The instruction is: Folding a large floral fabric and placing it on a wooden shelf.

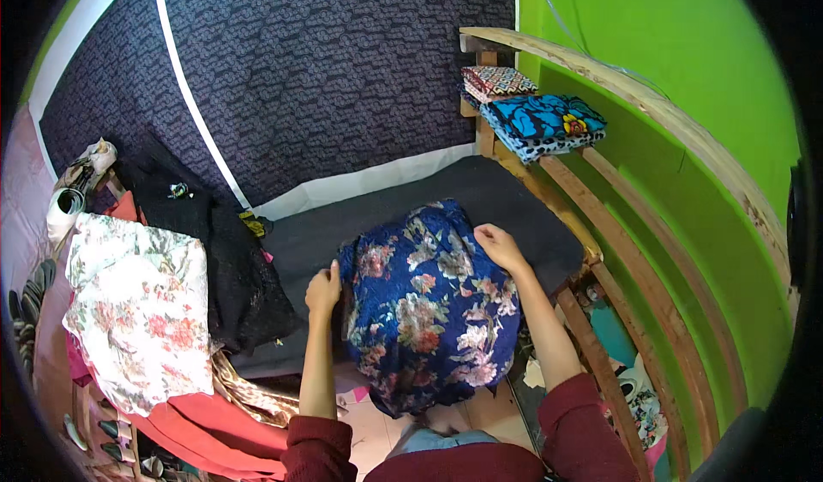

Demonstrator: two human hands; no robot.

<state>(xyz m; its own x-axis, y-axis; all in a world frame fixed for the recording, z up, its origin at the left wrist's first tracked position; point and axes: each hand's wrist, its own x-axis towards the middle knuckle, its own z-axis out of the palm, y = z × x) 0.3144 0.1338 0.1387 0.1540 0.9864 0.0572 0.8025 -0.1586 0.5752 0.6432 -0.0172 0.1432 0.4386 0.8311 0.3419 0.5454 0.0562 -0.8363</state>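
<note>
A dark blue floral cloth (420, 302) with pink, white and grey flowers hangs spread out before me, its lower edge drooping toward my lap. At its left edge my left hand (323, 291) is closed, thumb up, on the fabric. My right hand (499, 249) is closed on the upper right edge, the fingertips partly hidden. Behind the cloth lies a dark grey padded surface (326, 225), whose middle the cloth covers.
Folded patterned cloths (544, 126) are stacked on the wooden slats (591, 191) at right. A white floral cloth (141, 311), black garment (231, 259) and red fabric (214, 435) lie at left. Shoes (30, 302) line the far left. A patterned dark wall covering (343, 79) stands behind.
</note>
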